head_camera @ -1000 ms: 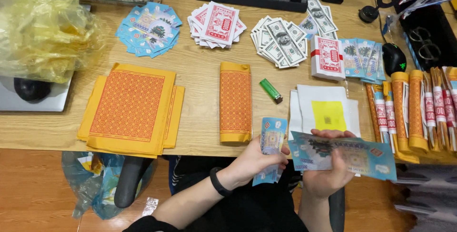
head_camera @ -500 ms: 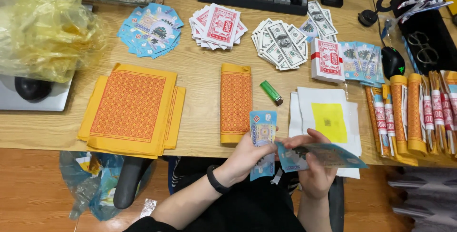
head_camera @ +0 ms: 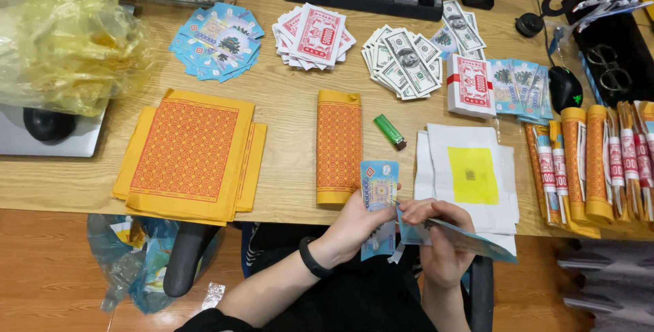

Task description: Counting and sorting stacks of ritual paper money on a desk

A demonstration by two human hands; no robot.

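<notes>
My left hand (head_camera: 357, 219) pinches one blue paper note (head_camera: 379, 189) upright at the near table edge, thumb and fingers closed on its lower half. My right hand (head_camera: 436, 240) is curled shut around a sheaf of blue notes (head_camera: 463, 240) that fans out to the right, below the table edge. The two hands meet at the fingertips. I judge this as peeling single notes off the sheaf; the next move calls for a clean thumb slide so only one sheet comes away.

Just left of the upright note, a folded orange patterned paper (head_camera: 339, 144) lies on the wooden table (head_camera: 286, 107); a green lighter (head_camera: 390, 131) sits beside it. Right of the note is a white sheet with a yellow square (head_camera: 470, 175). Further out: a wide orange paper stack (head_camera: 187, 151), fanned blue notes (head_camera: 218, 39), red-and-white notes (head_camera: 313, 35), grey banknotes (head_camera: 405, 59), rolled bundles (head_camera: 593, 161) at far right.
</notes>
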